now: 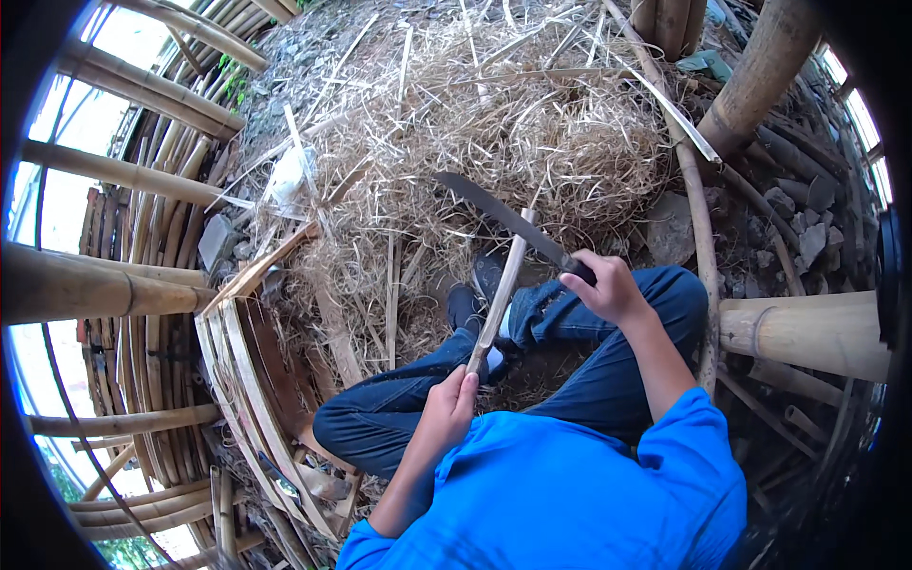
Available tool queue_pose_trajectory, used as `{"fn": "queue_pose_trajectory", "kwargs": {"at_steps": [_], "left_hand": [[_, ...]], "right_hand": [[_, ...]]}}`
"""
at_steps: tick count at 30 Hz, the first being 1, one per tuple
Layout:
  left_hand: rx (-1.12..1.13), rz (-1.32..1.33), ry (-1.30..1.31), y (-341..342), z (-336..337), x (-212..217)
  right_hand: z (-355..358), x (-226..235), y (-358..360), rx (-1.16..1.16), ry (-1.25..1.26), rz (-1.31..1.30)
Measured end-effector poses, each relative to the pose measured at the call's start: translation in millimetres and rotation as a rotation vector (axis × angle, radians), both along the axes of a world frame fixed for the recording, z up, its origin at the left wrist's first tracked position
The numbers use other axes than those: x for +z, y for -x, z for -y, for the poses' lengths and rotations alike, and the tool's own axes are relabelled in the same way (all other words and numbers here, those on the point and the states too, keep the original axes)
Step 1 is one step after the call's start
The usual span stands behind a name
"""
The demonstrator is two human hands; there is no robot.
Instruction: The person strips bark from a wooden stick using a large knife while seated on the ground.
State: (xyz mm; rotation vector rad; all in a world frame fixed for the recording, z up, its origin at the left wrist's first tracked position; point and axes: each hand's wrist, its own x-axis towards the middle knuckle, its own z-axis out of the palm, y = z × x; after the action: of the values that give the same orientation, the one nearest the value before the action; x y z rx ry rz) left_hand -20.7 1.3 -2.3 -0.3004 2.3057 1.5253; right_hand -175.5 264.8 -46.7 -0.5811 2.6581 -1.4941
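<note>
a long, dark, curved knife slants across a narrow pale strip near its far end

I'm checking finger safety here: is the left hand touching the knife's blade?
Apart: the head view shows the left hand gripping one end of the pale strip, the blade crossing near the other.

Bamboo poles form an open wall along the left, with bright daylight showing through the gaps. The ground is gravelly at the far left, while pale, tangled shavings cover its far middle. Thick bamboo posts and grey rubble line the right.
</note>
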Motion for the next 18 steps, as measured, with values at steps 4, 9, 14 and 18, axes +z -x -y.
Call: {"fn": "queue_pose_trajectory", "kwargs": {"at_steps": [4, 9, 14, 18], "left_hand": [[-0.049, 0.104, -0.154, 3.1, 4.9, -12.2], [0.027, 0.165, -0.204, 12.7, 0.8, -3.0], [-0.030, -0.011, -0.024, 13.5, -4.2, 0.6], [-0.016, -0.025, 0.018, 13.3, -4.1, 9.9]], "right_hand": [[8.5, -0.4, -40.1, 0.159, 0.029, -0.026], [39.2, -2.9, -63.8, 0.114, 0.076, -0.002], [36.8, 8.3, -59.6, 0.136, 0.003, -0.078], [34.8, 4.9, -48.9, 0.159, -0.078, -0.183]]}}
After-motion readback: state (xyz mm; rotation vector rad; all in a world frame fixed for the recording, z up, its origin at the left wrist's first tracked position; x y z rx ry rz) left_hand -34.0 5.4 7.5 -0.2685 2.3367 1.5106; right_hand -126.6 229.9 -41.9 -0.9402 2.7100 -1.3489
